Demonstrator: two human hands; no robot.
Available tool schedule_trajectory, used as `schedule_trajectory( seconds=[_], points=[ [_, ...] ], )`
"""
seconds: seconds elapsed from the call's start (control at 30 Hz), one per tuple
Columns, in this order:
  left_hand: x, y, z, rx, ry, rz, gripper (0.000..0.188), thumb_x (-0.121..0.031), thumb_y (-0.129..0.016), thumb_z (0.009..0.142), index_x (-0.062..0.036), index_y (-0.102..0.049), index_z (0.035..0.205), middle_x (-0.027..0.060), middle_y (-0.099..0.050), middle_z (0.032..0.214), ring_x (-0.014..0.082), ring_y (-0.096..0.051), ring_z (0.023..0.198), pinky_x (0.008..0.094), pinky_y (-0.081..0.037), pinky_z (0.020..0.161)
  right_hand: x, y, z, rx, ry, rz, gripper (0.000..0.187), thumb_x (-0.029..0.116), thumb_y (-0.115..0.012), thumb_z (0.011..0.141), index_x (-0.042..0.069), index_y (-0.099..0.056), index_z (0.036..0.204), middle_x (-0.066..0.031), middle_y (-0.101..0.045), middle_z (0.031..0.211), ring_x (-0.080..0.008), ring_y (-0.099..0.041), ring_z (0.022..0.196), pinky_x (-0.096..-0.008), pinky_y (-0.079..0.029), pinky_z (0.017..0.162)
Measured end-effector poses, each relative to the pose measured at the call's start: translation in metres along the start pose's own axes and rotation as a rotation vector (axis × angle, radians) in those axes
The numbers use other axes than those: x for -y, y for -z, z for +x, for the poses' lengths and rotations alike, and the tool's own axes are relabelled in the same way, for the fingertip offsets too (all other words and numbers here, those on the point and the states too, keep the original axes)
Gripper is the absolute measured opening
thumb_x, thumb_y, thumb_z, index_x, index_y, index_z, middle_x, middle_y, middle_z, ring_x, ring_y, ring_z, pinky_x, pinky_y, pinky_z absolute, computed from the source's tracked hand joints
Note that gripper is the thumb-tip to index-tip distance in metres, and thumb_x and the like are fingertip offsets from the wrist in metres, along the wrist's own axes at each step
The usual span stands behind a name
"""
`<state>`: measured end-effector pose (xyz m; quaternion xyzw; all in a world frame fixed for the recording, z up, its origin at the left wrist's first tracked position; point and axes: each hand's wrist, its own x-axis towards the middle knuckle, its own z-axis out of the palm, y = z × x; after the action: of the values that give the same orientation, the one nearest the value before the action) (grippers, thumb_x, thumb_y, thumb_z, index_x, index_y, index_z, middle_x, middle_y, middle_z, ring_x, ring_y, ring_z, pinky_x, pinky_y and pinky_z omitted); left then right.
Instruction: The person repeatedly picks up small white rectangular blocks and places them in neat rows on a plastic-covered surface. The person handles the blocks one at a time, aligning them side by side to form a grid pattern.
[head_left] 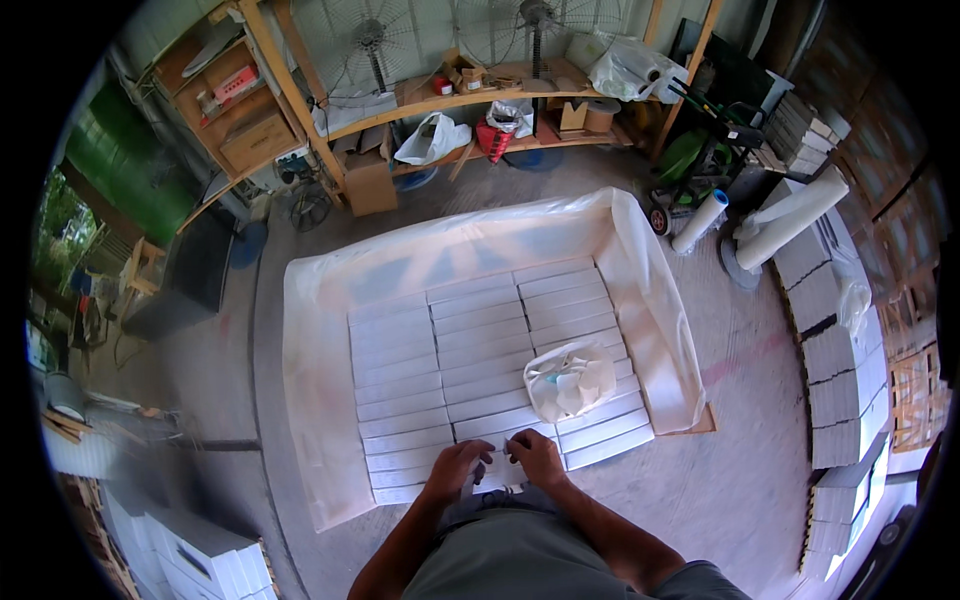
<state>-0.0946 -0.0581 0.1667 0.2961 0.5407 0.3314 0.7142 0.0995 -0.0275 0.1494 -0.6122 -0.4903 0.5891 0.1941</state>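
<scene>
My left hand [462,468] and my right hand [535,457] are close together at the near edge of rows of flat white boxes [390,368]. Both have curled, pinching fingers. Something small and pale seems to lie between them, but against the white boxes I cannot make it out. Just beyond my right hand, an open clear plastic bag [598,375] of whitish pieces rests on the boxes. Translucent plastic sheeting [660,325] stands up around the boxes on the left, far and right sides.
A wooden shelf [420,100] with bags and cartons runs along the far wall, two fans above it. At right stand a roll of film [795,218], a blue-ended roll [702,222] and stacked white boxes [835,370]. More boxes [205,555] are at lower left.
</scene>
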Motion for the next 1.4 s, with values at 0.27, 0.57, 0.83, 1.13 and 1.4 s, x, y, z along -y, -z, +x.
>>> schedule_trajectory(
  seconds=[0.27,0.57,0.83,1.13,1.4],
  points=[
    [0.0,-0.026,0.032,-0.066,0.114,0.321,0.036,-0.026,-0.06,0.088,0.003,-0.063,0.109,0.0093,-0.063,0.079,0.0148,-0.055,0.064,0.0292,-0.046,0.059,-0.016,0.01,0.008,0.058,0.084,0.047,0.027,0.024,-0.063,0.089,-0.001,-0.065,0.101,-0.0122,-0.069,0.086,-0.0184,-0.066,0.078,-0.0319,-0.052,0.071],
    [0.04,-0.053,0.116,-0.14,0.217,0.472,0.03,-0.025,-0.062,0.085,0.0019,-0.065,0.096,0.0108,-0.065,0.078,0.0176,-0.059,0.064,0.0316,-0.047,0.062,-0.115,0.054,0.036,-0.532,-0.205,0.26,0.022,0.02,-0.061,0.084,-0.001,-0.066,0.091,-0.0099,-0.066,0.07,-0.0172,-0.063,0.064,-0.0316,-0.05,0.062],
    [0.101,-0.096,0.257,-0.228,0.12,0.732,0.031,-0.026,-0.055,0.08,-0.0004,-0.067,0.093,0.0219,-0.067,0.091,0.0384,-0.064,0.088,0.0425,-0.048,0.08,-0.222,0.125,0.027,-0.999,-0.425,0.533,0.021,0.016,-0.057,0.089,-0.004,-0.064,0.087,-0.0069,-0.061,0.066,-0.0108,-0.052,0.051,-0.0259,-0.041,0.046],
    [0.142,-0.094,0.295,-0.104,0.176,0.855,0.042,-0.038,-0.056,0.083,0.0004,-0.066,0.096,0.0234,-0.067,0.099,0.0386,-0.064,0.09,0.043,-0.049,0.082,-0.188,0.093,0.032,-0.703,-0.448,0.299,0.025,0.02,-0.061,0.087,-0.004,-0.064,0.093,-0.01,-0.066,0.073,-0.0157,-0.061,0.065,-0.0312,-0.049,0.061],
    [0.129,-0.059,0.194,0.091,0.452,0.636,0.045,-0.043,-0.063,0.082,0.0021,-0.066,0.083,0.0141,-0.063,0.07,0.0234,-0.06,0.068,0.0381,-0.046,0.065,-0.157,0.039,0.052,-0.494,-0.158,-0.204,0.018,0.022,-0.065,0.085,0.004,-0.062,0.089,-0.0145,-0.068,0.081,-0.0354,-0.065,0.077,-0.042,-0.051,0.067]
  ],
)
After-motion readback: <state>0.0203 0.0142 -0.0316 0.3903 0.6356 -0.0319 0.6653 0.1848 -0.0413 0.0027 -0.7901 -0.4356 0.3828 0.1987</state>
